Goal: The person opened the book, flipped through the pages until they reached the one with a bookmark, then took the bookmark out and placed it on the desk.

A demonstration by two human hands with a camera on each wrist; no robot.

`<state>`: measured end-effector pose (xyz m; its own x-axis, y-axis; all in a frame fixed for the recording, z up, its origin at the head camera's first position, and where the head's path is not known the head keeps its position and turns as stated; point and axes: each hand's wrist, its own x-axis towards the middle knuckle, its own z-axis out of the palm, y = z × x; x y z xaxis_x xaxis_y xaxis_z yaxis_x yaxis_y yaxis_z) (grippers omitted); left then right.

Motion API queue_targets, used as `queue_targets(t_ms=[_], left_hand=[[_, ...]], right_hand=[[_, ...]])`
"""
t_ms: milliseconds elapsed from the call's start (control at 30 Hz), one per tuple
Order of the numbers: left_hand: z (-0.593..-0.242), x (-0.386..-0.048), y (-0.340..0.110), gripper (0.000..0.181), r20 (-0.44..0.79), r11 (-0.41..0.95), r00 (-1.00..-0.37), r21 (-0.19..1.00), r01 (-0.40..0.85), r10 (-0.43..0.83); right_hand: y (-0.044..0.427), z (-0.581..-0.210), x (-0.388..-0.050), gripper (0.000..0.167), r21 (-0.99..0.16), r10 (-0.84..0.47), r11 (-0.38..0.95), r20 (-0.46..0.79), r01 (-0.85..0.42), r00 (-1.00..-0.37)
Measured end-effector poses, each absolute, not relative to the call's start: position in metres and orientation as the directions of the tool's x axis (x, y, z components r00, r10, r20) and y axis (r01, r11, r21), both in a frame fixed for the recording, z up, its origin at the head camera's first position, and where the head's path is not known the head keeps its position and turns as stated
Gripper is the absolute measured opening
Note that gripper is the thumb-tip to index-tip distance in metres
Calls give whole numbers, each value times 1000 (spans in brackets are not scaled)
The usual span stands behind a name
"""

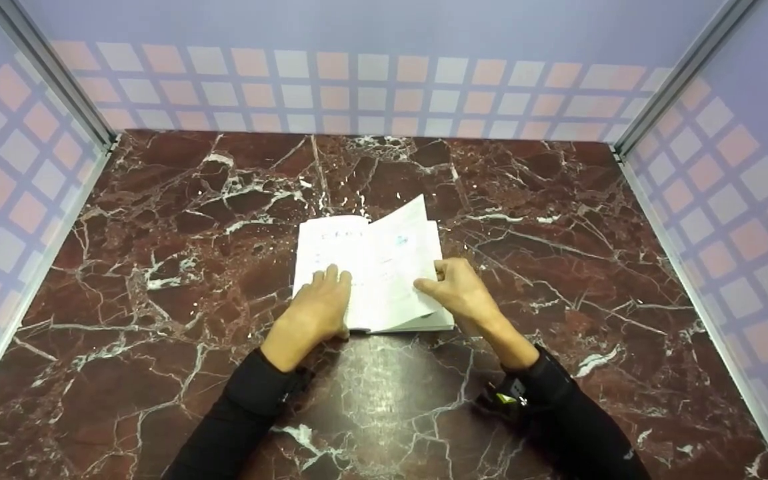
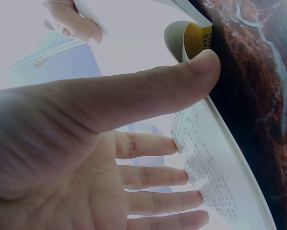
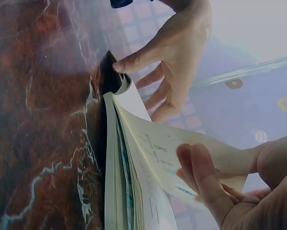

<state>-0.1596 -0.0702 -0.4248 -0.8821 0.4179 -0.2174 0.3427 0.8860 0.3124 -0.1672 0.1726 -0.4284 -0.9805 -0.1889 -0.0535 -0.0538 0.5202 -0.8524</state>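
An open book (image 1: 334,243) with printed white pages lies on the table, its lower edge toward me. My left hand (image 1: 314,303) rests on the left page, fingers extended. In the left wrist view its thumb (image 2: 153,91) lies along the book's bottom edge. My right hand (image 1: 461,290) pinches the outer edge of a right-side page (image 1: 401,267) between thumb and fingers. That page is lifted off the stack, its top corner standing up. In the right wrist view the raised page (image 3: 167,143) slants away from the page block (image 3: 117,182).
The table (image 1: 157,320) has a dark red marbled top with white veins. Pale lilac panels (image 1: 371,27) with pink and white squares enclose its back, left and right sides. Black sleeves and a wrist-worn device (image 1: 507,397) are near the front.
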Motion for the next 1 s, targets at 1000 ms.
queue_targets(t_ms=[1000], left_hand=[[-423,-160,-71,75,-210,878,-877,317,358,433]], right_hand=[[149,-449,-157,47,-913,-505,364,-30,-181,-863]])
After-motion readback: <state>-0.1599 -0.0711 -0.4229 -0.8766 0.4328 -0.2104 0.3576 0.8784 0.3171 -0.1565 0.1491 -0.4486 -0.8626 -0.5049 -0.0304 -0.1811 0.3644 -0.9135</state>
